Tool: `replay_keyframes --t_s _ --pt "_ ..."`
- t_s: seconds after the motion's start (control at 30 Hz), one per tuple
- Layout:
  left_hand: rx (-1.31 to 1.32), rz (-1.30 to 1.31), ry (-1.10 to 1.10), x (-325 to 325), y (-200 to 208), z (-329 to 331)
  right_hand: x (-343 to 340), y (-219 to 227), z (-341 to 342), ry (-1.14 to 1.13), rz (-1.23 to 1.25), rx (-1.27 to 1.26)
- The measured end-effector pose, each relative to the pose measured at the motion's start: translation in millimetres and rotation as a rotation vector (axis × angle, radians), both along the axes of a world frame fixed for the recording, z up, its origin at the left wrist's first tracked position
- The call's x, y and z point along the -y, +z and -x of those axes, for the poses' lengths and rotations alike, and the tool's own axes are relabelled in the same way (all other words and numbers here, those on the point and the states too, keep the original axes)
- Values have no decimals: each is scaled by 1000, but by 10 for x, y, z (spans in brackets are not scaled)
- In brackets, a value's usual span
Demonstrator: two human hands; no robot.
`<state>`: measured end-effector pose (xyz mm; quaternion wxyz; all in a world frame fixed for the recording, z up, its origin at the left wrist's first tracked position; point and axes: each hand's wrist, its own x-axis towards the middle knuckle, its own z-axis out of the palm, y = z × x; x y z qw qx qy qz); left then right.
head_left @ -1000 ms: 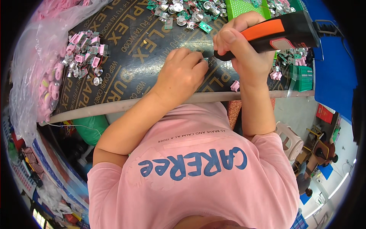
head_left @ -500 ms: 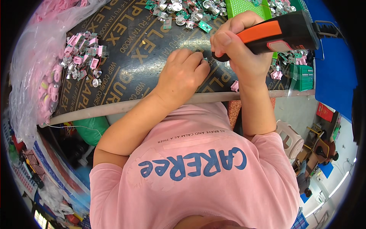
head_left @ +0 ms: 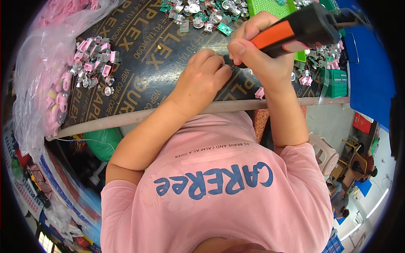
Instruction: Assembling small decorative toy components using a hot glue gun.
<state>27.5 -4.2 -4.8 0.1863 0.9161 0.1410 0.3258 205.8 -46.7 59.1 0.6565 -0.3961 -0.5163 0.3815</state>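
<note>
My right hand is wrapped round a black and orange electric screwdriver. The tool lies aslant, its back end up to the right and its dark front end pointing down-left beside the fingers of my left hand. My left hand rests low over the dark table, fingers curled and pinched together. What those fingers hold is hidden behind the knuckles and too small to name. Close to my right wrist, a small pink plastic part lies near the table's front edge.
On the left of the dark printed tabletop is a pile of pink parts with reflectors, beside a clear plastic bag. Green circuit boards with reflectors lie at the back. A light green tray and a dark green basket stand right.
The screwdriver and my right hand have shifted left and slightly up, bringing the tool's front end closer to my left fingers. My left hand has barely moved.
</note>
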Motion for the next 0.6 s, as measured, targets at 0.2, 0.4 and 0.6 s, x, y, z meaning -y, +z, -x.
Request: replay_keyframes --t_s 0.2,0.4,0.6 --pt "-125 134 131 -169 257 346 120 284 -446 98 -87 -84" --pt "-413 -256 774 -1198 796 1145 248 117 -598 -224 -10 -12" --pt "-284 -342 554 -1567 778 970 528 240 -524 -458 365 713"
